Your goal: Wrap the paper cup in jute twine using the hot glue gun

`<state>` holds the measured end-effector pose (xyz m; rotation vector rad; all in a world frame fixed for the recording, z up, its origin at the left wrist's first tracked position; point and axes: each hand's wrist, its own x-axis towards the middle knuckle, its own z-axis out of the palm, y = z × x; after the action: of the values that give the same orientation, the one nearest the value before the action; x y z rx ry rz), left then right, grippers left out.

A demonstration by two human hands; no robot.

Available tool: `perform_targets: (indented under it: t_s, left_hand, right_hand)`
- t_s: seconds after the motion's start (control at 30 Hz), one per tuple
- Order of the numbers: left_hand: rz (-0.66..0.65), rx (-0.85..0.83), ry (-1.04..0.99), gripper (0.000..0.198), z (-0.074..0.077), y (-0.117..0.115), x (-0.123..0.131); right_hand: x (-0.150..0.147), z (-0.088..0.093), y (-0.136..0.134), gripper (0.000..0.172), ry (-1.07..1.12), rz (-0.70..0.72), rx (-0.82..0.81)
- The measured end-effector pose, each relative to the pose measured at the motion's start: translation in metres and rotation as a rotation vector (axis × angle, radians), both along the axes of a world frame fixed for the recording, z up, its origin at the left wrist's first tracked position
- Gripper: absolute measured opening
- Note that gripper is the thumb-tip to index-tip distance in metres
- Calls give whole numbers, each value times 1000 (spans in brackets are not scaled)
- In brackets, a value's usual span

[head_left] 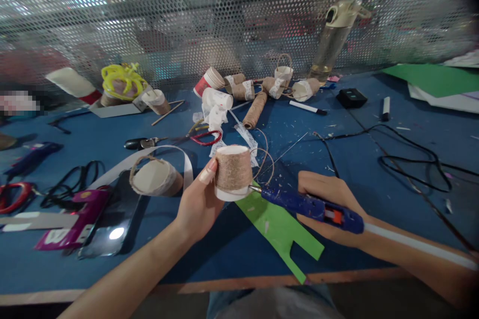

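Observation:
My left hand (pixel 200 202) is closed around a small white paper cup (pixel 231 194) wrapped in brown twine (pixel 235 167). A white band near the cup's base is bare of twine. My right hand (pixel 329 197) grips a blue hot glue gun (pixel 295 202), its metal tip at the lower edge of the twine; whether it touches the cup I cannot tell. A loose strand of twine (pixel 268 152) loops off to the cup's right. Beneath the hands lies a green paper piece (pixel 275 224) with a notched end.
Lace ribbon (pixel 216 119), red-handled scissors (pixel 205 137) and several twine-wrapped cups (pixel 239 87) lie behind. To the left are a phone (pixel 112 219), a cup with a twine handle (pixel 153 177) and keys (pixel 145 143). A water bottle (pixel 331 42) stands by the mesh; black cable (pixel 411 152) crosses the right.

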<state>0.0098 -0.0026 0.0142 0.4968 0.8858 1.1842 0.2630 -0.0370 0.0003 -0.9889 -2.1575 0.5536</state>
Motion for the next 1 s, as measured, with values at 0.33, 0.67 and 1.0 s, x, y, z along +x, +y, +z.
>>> perform_targets:
  t_s: [0.33, 0.67, 1.0]
  left_hand:
    - [-24, -31, 27, 28, -3, 1, -4]
    - [-62, 6, 28, 36, -2, 0, 1]
    - [37, -103, 33, 28, -2, -1, -5]
  right_hand:
    - [0, -5, 2, 28, 102, 39, -85]
    - [0, -4, -2, 24, 52, 14, -93]
    - [1, -3, 0, 28, 104, 17, -115]
